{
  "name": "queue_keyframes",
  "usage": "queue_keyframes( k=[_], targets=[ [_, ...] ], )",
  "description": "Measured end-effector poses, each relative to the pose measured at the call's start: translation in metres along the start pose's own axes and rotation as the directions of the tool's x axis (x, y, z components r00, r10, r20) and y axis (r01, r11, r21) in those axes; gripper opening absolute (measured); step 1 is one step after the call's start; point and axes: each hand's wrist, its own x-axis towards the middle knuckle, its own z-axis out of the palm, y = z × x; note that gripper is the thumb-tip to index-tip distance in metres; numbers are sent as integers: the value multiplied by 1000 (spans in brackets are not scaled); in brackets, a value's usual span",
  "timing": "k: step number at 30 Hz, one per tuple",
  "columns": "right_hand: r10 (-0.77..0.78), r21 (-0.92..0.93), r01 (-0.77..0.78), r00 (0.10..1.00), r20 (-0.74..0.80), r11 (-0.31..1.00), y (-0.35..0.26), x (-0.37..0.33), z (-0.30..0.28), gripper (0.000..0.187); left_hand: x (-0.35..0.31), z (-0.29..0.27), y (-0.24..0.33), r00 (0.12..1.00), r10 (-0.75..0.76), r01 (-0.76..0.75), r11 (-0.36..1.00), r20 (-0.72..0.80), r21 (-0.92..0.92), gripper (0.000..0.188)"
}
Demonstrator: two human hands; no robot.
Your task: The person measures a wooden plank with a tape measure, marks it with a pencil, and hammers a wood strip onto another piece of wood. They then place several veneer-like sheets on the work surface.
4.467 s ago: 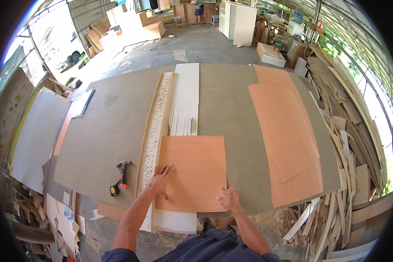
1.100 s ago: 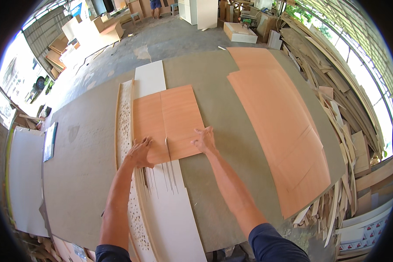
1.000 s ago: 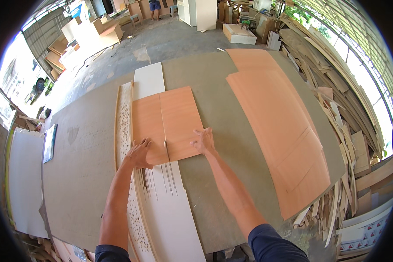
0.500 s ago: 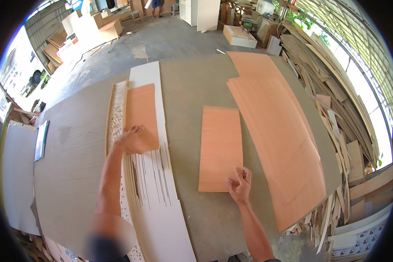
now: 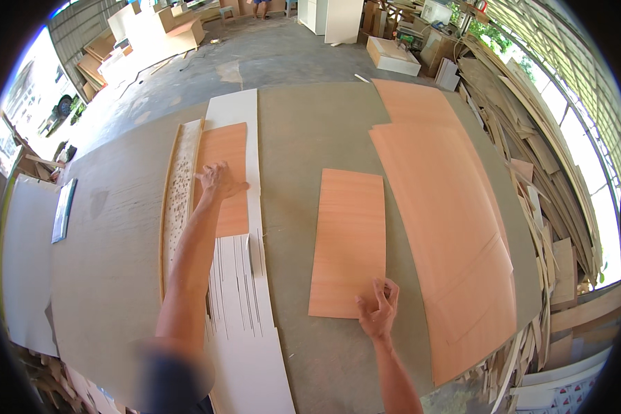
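Note:
My left hand (image 5: 217,181) lies palm down with its fingers spread on an orange-brown wood-grain sheet (image 5: 233,215), its thumb reaching the sheet's right edge. That sheet rests on a long white board (image 5: 245,366), against a speckled strip with raised edges (image 5: 179,176). Nearer the middle, a second wood-grain sheet (image 5: 348,238), rectangular, lies flat. My right hand (image 5: 379,310) grips its lower right corner, thumb by the bottom edge and bent fingers by the right edge. Under the palm, the left sheet's surface is hidden.
Large overlapping wood-grain sheets (image 5: 455,241) cover the right of the grey-brown worktop (image 5: 303,124). Dark parallel lines mark the white board. Beyond the right edge are piled wood offcuts (image 5: 552,165). A tablet-like object (image 5: 64,210) lies at far left. A person's legs (image 5: 261,8) show far back.
My left hand has moved forward and right on its sheet, its fingers spreading. My right hand stays at the other sheet's corner. The whole view has shifted slightly.

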Motion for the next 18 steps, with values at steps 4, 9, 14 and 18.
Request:
queue_keyframes(
  k=[4, 9, 14, 18],
  targets=[
    [-54, -7, 54, 998, -41, 999, 8, 1, -2, 56, 19, 18, 15, 999, -51, 52, 997, 20, -59, 108],
    [-90, 9, 90, 994, -68, 996, -1, 3, -1, 57, 15, 13, 39, 978, -26, 33, 999, -207, 34, 97],
    [-80, 73, 86, 993, -84, 994, 3, 0, -2, 52, 35, -7, -9, 930, -34, 21, 999, -365, -39, 24],
    [19, 149, -11, 998, -54, 989, 12, -6, 1, 46, 9, -68, -60, 950, -112, 97, 993, -290, -64, 28]
  ],
)
